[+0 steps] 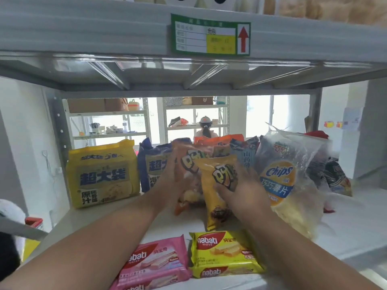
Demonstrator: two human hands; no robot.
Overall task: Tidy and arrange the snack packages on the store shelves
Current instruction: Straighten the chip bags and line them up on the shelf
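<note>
On the white shelf (345, 231), my right hand (240, 191) grips the yellow snack bag (217, 185), standing tall. Just left of it, my left hand (169, 181) grips the orange snack bag (186, 162). Both bags touch, side by side.

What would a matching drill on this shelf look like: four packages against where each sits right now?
Things:
1. pink wafer pack
2. yellow noodle multipack
3. clear chips bag
4. small yellow snack bag

Places:
A. far left, standing upright
B. gripped by the right hand
C. lying flat at the front edge
D. leaning, just right of both hands

Pairs: 1-C, 2-A, 3-D, 4-B
</note>
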